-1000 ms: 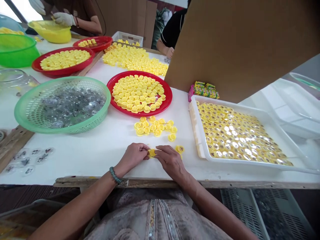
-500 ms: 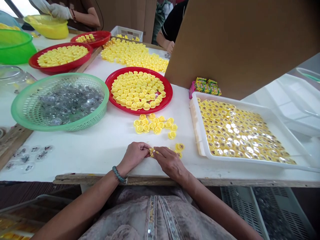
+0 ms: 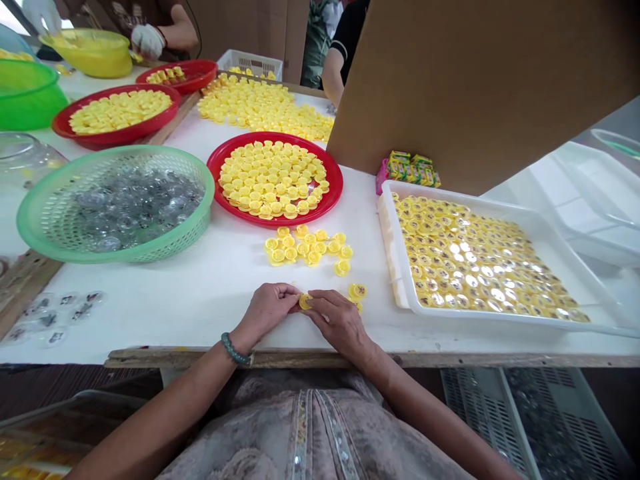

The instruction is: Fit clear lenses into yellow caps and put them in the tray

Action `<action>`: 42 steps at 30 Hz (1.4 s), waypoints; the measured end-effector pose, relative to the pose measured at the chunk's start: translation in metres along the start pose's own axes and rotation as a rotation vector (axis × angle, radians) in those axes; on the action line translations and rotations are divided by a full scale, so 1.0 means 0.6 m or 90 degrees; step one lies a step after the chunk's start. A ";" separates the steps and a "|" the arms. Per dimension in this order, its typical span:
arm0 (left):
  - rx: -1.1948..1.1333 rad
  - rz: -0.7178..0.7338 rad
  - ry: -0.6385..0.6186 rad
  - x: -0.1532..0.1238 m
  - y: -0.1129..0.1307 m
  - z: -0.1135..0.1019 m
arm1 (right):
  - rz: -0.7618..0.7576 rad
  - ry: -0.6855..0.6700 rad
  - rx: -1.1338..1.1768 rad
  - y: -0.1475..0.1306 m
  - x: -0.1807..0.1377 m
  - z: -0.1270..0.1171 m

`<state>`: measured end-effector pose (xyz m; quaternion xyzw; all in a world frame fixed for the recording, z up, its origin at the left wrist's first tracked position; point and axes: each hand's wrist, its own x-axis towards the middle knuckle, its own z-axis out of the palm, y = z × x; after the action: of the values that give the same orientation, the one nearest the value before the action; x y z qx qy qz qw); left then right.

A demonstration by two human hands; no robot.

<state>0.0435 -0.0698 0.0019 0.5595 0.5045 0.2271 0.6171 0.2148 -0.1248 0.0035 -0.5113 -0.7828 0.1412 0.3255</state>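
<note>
Near the table's front edge, a small round yellow plastic piece [image 3: 305, 302] is pinched between my two hands. My left hand [image 3: 270, 308], with a beaded bracelet at the wrist, grips it from the left with thumb and forefinger. From the right, my right hand [image 3: 340, 321] has its fingers closed over the piece's edge. Just beyond the right fingers lie a few yellow pieces with a picture on top [image 3: 357, 291]. Farther forward are several loose yellow pieces [image 3: 313, 257] with hollow tops. Loose clear discs with dark prints [image 3: 67, 310] lie at the left.
A red tray [image 3: 336, 175] heaped with yellow pieces stands ahead. To the left is a green basket [image 3: 35, 227] of clear discs; to the right, a white tray [image 3: 400, 280] of finished-looking pieces. A cardboard panel [image 3: 450, 87] leans behind. A co-worker's gloved hand [image 3: 148, 41] shows far left.
The yellow piece between my fingers has turned so more of its round face shows. My hands stay nearly in place. The co-worker's gloved hands have moved apart.
</note>
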 end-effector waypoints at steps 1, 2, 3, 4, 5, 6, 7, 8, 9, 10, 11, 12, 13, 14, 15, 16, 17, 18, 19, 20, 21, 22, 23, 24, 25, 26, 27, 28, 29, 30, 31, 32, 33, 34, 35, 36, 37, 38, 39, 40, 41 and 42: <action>0.013 0.000 0.008 0.000 -0.002 0.001 | 0.005 0.002 0.001 -0.002 0.000 0.001; 0.029 0.001 0.016 0.001 -0.003 0.002 | 0.011 0.007 0.001 -0.003 0.001 0.001; 0.046 0.003 0.022 0.001 -0.004 0.002 | 0.018 0.012 0.001 -0.004 0.001 0.001; 0.062 0.005 0.028 0.001 -0.004 0.002 | 0.029 0.019 0.000 -0.004 0.002 0.001; 0.072 0.007 0.031 0.002 -0.004 0.002 | 0.040 0.026 0.000 -0.003 0.002 0.000; 0.076 0.009 0.033 0.002 -0.004 0.003 | 0.049 0.030 -0.001 -0.001 0.001 -0.002; 0.077 0.012 0.034 0.002 -0.003 0.003 | 0.054 0.032 -0.002 0.001 0.001 -0.003; 0.077 0.014 0.036 0.001 -0.002 0.004 | 0.054 0.030 -0.003 0.003 0.000 -0.004; 0.073 0.013 0.038 0.001 -0.001 0.004 | 0.050 0.024 -0.003 0.004 -0.001 -0.005; 0.068 0.011 0.042 0.001 -0.001 0.005 | 0.044 0.017 -0.003 0.004 -0.001 -0.006; 0.065 0.008 0.045 0.001 0.000 0.006 | 0.038 0.008 -0.001 0.004 -0.001 -0.006; 0.062 0.004 0.049 0.001 0.001 0.007 | 0.034 0.002 0.004 0.003 -0.001 -0.007; 0.058 0.001 0.052 0.002 0.001 0.008 | 0.033 0.003 0.014 0.001 -0.001 -0.007; 0.056 -0.001 0.053 0.002 0.000 0.008 | 0.038 0.011 0.030 -0.001 -0.001 -0.007; 0.058 -0.001 0.053 0.003 0.000 0.008 | 0.051 0.027 0.053 -0.003 0.000 -0.008; 0.064 0.003 0.051 0.003 -0.001 0.007 | 0.077 0.047 0.085 -0.006 0.001 -0.010; 0.070 0.009 0.048 0.002 0.000 0.006 | 0.120 0.063 0.131 -0.009 0.003 -0.013; 0.075 0.017 0.047 0.000 0.002 0.006 | 0.178 0.072 0.197 -0.012 0.005 -0.017; 0.077 0.026 0.052 -0.003 0.005 0.005 | 0.244 0.076 0.286 -0.016 0.008 -0.022; 0.072 0.037 0.064 -0.007 0.010 0.004 | 0.311 0.078 0.395 -0.019 0.011 -0.028; 0.061 0.053 0.081 -0.013 0.017 0.003 | 0.368 0.080 0.517 -0.023 0.014 -0.033; 0.046 0.074 0.097 -0.020 0.026 0.003 | 0.413 0.081 0.641 -0.027 0.018 -0.039; 0.030 0.102 0.108 -0.027 0.035 0.002 | 0.442 0.083 0.756 -0.031 0.021 -0.043; 0.014 0.133 0.109 -0.034 0.045 0.002 | 0.459 0.084 0.855 -0.034 0.025 -0.047; -0.002 0.165 0.100 -0.040 0.054 0.002 | 0.470 0.082 0.937 -0.038 0.027 -0.049; -0.016 0.194 0.083 -0.046 0.063 0.003 | 0.477 0.079 1.001 -0.041 0.029 -0.050; -0.030 0.215 0.066 -0.050 0.070 0.004 | 0.485 0.077 1.050 -0.043 0.030 -0.049; -0.043 0.225 0.052 -0.053 0.075 0.004 | 0.495 0.078 1.085 -0.045 0.030 -0.048; -0.054 0.226 0.044 -0.055 0.078 0.005 | 0.506 0.078 1.108 -0.047 0.031 -0.046; -0.061 0.218 0.042 -0.056 0.080 0.006 | 0.517 0.077 1.120 -0.048 0.031 -0.044; -0.065 0.204 0.046 -0.056 0.081 0.006 | 0.527 0.075 1.123 -0.049 0.031 -0.042; -0.066 0.186 0.053 -0.056 0.081 0.007 | 0.532 0.073 1.119 -0.050 0.031 -0.040; -0.065 0.167 0.061 -0.057 0.081 0.006 | 0.534 0.069 1.110 -0.050 0.031 -0.039; -0.064 0.149 0.068 -0.057 0.080 0.006 | 0.532 0.063 1.098 -0.050 0.032 -0.038; -0.065 0.134 0.073 -0.058 0.080 0.006 | 0.528 0.054 1.084 -0.050 0.032 -0.037; -0.069 0.121 0.078 -0.059 0.080 0.005 | 0.523 0.045 1.070 -0.050 0.033 -0.037; -0.075 0.110 0.084 -0.060 0.080 0.005 | 0.518 0.035 1.059 -0.051 0.034 -0.036; -0.085 0.100 0.090 -0.061 0.080 0.005 | 0.513 0.026 1.050 -0.052 0.034 -0.036; -0.095 0.091 0.096 -0.062 0.081 0.005 | 0.510 0.018 1.043 -0.053 0.035 -0.037; -0.106 0.082 0.100 -0.063 0.082 0.004 | 0.507 0.012 1.036 -0.054 0.035 -0.037; -0.117 0.072 0.104 -0.063 0.082 0.004 | 0.504 0.007 1.031 -0.056 0.036 -0.037; -0.128 0.062 0.107 -0.064 0.082 0.003 | 0.502 0.003 1.026 -0.057 0.036 -0.037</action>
<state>0.0444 -0.0896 0.0612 0.4976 0.5016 0.3523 0.6137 0.1993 -0.1229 0.0470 -0.3594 -0.2132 0.7485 0.5150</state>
